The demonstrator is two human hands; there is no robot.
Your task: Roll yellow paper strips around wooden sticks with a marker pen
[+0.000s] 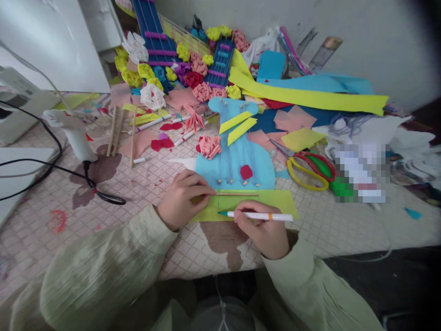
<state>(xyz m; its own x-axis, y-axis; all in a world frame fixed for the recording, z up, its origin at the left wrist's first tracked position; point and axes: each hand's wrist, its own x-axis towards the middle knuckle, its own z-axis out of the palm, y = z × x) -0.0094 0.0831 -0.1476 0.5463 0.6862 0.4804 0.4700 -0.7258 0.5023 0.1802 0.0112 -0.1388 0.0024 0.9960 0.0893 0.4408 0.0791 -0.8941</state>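
In front of me lies a strip of yellow-green paper [279, 202] with fine pencil-like lines drawn on it. A thin wooden stick [237, 194] rests along its upper part. Closed fingers of my left hand [186, 197] pinch or press the stick's left end. My right hand [263, 225] grips a white marker pen [279, 216], its green tip touching or just above the paper. Directly behind the paper is a light-blue guitar-shaped cutout [206, 172] with strings. On it sit a red petal-like scrap [246, 172] and two yellow strips [241, 130].
Scissors [308, 174] with yellow and red handles lie right. A white glue gun [74, 135] with a black cable stands left, near wooden sticks [112, 131]. Behind are crepe flowers [203, 92], a long yellow strip [310, 96] and paper scraps. The table edge is near me.
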